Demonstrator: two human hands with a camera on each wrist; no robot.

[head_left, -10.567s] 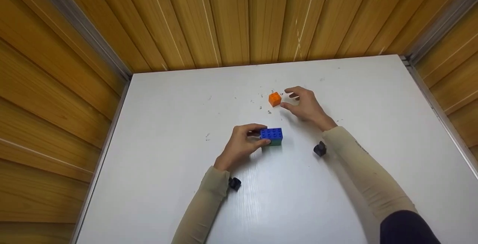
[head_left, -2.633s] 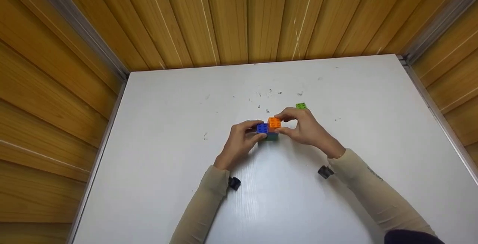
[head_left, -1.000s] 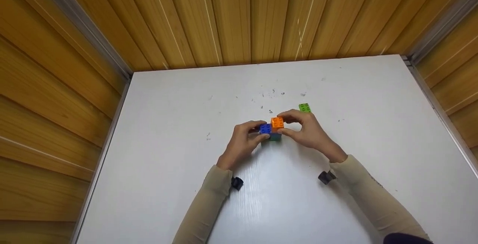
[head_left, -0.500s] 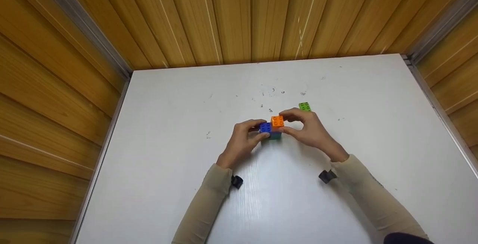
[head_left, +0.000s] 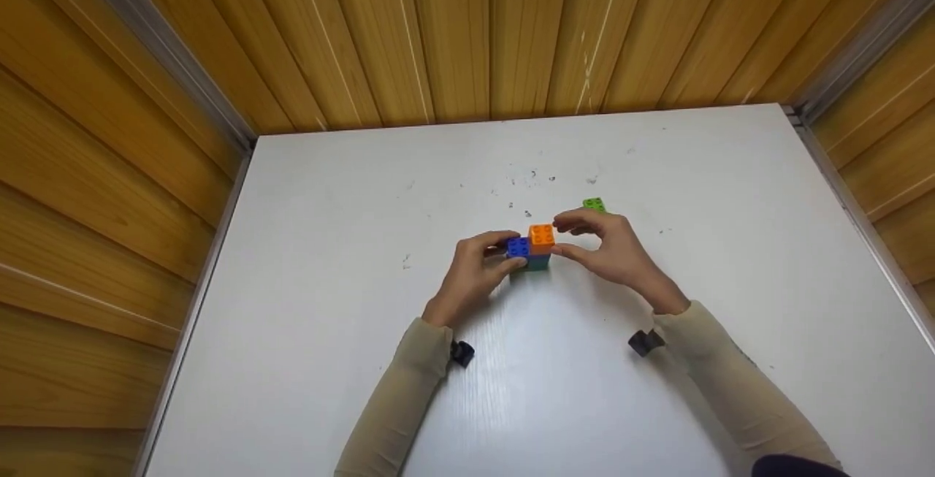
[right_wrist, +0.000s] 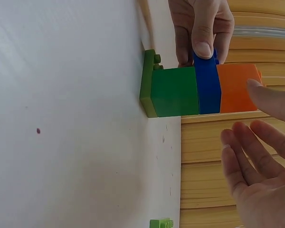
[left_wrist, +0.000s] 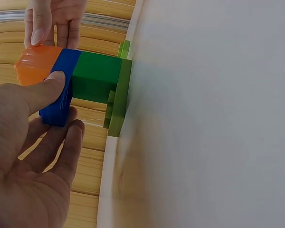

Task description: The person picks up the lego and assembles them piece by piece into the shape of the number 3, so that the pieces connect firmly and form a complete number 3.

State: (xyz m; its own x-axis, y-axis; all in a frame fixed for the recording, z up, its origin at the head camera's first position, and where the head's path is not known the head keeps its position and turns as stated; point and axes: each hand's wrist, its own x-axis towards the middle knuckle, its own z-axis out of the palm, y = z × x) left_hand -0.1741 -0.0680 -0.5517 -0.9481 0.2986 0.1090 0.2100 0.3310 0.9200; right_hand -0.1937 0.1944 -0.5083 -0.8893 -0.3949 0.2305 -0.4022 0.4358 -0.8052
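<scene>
A stack of toy building bricks stands upright on the table in front of me. From the bottom it has a flat light green brick (left_wrist: 118, 99), a dark green block (left_wrist: 96, 76), a long blue brick (head_left: 518, 247) and an orange block (head_left: 541, 238) on the blue one's right half. My left hand (head_left: 471, 272) pinches the blue brick's left end between thumb and fingers. Beside the orange block is my right hand (head_left: 613, 247), its fingers spread and off the block. Its thumb tip is at the block's edge; whether it touches, I cannot tell.
A loose light green brick (head_left: 594, 204) lies behind my right hand, partly covered by it. Small dark marks dot the white table (head_left: 329, 302). Wood-panelled walls (head_left: 453, 39) enclose the back and sides. Small black devices (head_left: 462, 353) sit at both wrists.
The orange block has gone from the table to the top of the blue brick. Within the last half second my right fingers have spread and come off it. My left hand keeps its hold.
</scene>
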